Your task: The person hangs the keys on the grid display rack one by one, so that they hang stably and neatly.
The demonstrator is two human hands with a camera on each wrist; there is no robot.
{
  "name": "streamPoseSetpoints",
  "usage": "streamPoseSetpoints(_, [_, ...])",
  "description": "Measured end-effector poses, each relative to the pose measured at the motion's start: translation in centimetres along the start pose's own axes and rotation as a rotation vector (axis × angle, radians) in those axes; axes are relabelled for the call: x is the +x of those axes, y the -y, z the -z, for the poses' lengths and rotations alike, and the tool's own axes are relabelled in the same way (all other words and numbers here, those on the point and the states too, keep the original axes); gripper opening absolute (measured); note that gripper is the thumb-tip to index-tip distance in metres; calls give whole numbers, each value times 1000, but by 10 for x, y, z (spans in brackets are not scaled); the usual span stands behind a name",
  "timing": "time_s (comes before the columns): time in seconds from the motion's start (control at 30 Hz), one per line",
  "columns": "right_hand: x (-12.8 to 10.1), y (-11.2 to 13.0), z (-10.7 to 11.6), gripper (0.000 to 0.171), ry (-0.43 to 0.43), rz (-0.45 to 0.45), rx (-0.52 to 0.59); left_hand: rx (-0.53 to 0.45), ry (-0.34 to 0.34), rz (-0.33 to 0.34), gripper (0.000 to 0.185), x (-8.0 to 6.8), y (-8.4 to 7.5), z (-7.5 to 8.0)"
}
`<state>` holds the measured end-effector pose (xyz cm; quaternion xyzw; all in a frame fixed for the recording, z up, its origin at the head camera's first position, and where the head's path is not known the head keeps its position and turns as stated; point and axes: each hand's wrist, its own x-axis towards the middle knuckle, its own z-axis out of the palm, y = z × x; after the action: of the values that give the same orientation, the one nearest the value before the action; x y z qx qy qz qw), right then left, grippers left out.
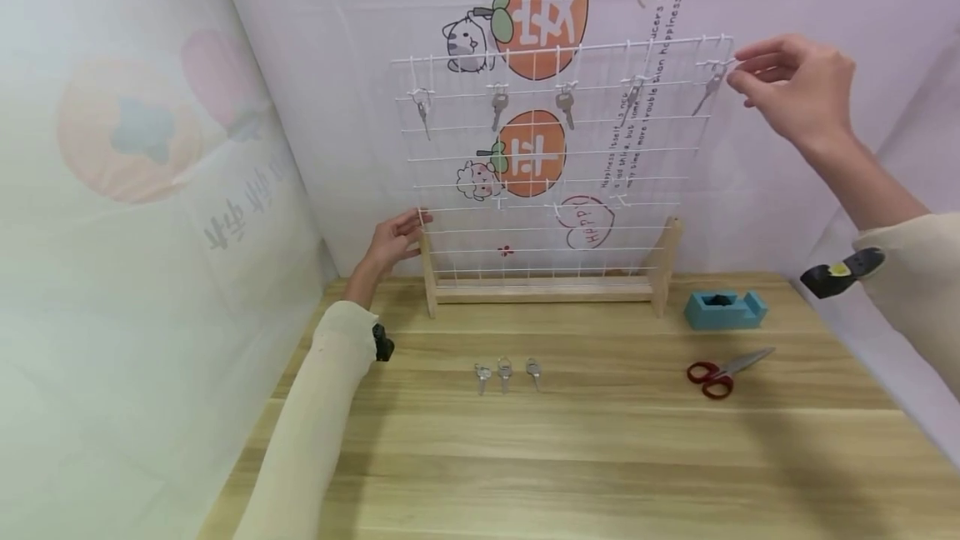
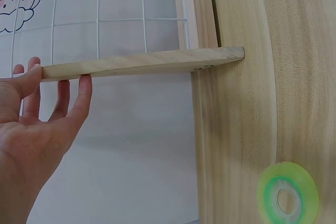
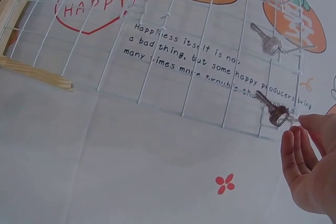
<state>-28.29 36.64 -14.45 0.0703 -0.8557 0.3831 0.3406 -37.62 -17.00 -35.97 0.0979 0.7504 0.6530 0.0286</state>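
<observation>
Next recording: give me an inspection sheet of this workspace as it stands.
Surface: wooden table, light grain.
Job's things: white wire grid rack upright in a wooden stand; five keys hang along its upper row, the rightmost key on a hook; three loose keys lie on the table in front.
Clutter: red-handled scissors, blue tape dispenser, green tape roll.
Grippers: left hand rests on the stand's left post; right hand fingers pinch at the rightmost key's hook.
Cables: nothing seen.
Surroundings: printed cartoon backdrop sheets on the walls.
</observation>
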Motion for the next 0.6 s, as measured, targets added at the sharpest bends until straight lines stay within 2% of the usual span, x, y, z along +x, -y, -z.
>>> streamPoseSetpoints(0.23, [-20, 8, -12, 39, 1, 156, -150, -4, 3, -4, 49, -1, 0, -1])
streamPoseSetpoints(0.4, [-40, 14, -26, 34, 70, 246, -128, 0, 4, 0, 49, -1, 1, 0])
streamPoseSetpoints(0.6, [-66, 17, -47, 31, 146, 306, -73, -8, 6, 2, 50, 0, -1, 0])
